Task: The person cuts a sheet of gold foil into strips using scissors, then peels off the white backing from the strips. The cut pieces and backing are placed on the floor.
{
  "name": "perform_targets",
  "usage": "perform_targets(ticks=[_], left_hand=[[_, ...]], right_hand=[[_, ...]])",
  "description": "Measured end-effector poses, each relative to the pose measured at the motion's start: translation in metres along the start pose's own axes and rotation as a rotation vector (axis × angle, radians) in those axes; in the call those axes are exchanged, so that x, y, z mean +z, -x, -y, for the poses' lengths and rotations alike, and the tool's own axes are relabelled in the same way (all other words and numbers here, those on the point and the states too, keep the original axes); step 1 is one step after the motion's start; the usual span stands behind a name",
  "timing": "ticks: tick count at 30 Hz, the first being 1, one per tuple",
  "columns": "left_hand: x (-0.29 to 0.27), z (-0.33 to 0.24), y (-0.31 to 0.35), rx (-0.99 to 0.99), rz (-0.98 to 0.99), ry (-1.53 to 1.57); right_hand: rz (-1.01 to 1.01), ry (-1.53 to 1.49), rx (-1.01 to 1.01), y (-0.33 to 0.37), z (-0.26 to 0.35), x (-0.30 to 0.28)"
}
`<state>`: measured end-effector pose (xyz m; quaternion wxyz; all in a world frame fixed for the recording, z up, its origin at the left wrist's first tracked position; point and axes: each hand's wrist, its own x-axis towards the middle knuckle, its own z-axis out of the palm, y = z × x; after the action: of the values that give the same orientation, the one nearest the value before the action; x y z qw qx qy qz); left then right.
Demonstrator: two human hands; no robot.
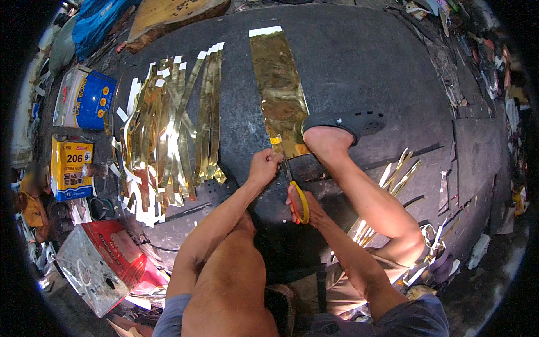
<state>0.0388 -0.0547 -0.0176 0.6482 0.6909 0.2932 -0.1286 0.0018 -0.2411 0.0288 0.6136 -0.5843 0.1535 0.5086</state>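
A long gold foil sheet [277, 81] with a white far edge lies on the dark floor mat in front of me. My left hand [265, 167] is closed, pinching the near left end of this sheet. A pair of scissors [304, 203] with yellow and red handles is in my right hand [310, 205]. Their blades point away from me and meet the sheet's near end beside my left fingers; whether they are parted is too small to tell. My foot in a dark clog [345, 124] rests against the sheet's right edge. Many narrow gold strips [163, 129] lie at the left.
Two yellow-and-blue tins or boxes, one upper [87, 98] and one lower [72, 171], stand along the left side. A worn red-and-grey metal box [106, 264] is at the lower left. A wooden slab [168, 19] lies at the far left. More strips [401, 168] are beside my right leg.
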Motion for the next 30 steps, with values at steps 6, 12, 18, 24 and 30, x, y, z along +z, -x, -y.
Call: perform_targets(ticks=[6, 12, 18, 24, 30], left_hand=[[-0.006, -0.012, 0.005, -0.103, 0.103, 0.181], [-0.008, -0.016, 0.006, -0.148, 0.119, 0.213], [-0.011, -0.018, 0.005, -0.157, 0.146, 0.22], [-0.017, -0.027, 0.011, -0.106, 0.203, 0.283], [-0.021, -0.037, 0.017, -0.144, 0.204, 0.274]], right_hand=[[-0.019, 0.112, -0.078, 0.004, 0.012, 0.006], [-0.068, 0.176, -0.054, -0.009, 0.019, 0.009], [-0.09, 0.227, -0.096, -0.021, 0.02, 0.008], [-0.089, 0.315, -0.146, -0.036, 0.049, 0.01], [-0.047, 0.155, -0.147, -0.054, 0.066, 0.009]])
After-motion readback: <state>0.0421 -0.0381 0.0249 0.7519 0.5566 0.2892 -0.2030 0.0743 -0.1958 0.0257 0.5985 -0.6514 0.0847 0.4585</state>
